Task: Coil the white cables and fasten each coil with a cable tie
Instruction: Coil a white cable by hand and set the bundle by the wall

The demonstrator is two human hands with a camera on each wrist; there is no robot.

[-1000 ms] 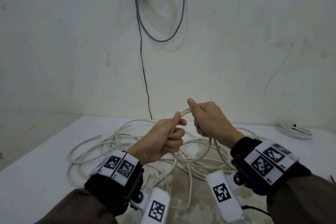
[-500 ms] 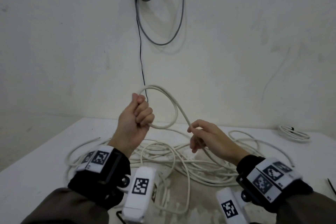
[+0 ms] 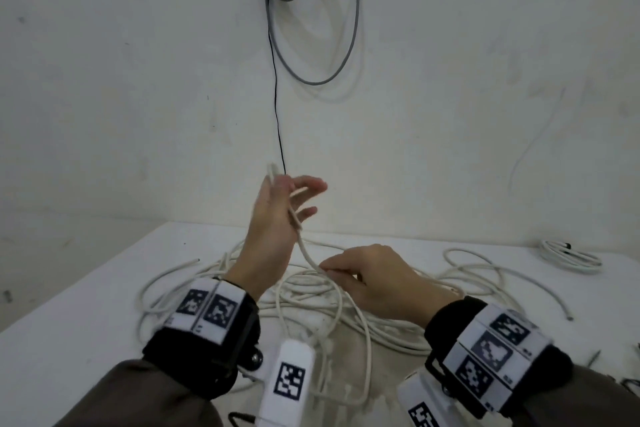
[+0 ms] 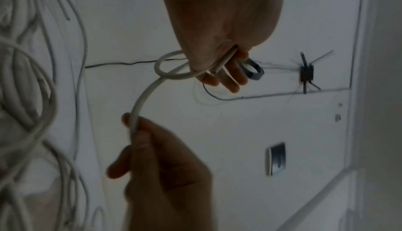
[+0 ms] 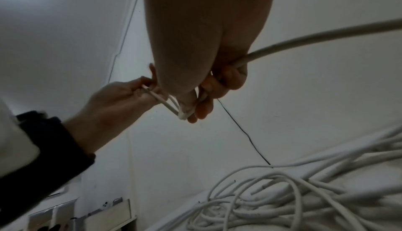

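Since the earlier frame: big loop of round white plastic cable (image 3: 304, 250) collapsed to a tight turn; left hand (image 3: 273, 218) higher, fingers now spread, thumb pinning cable end to palm. Right hand (image 3: 374, 279) pinching the strand low above the tangled pile on the white table (image 3: 69, 329). Best fed in even loops, slack kept untwisted.
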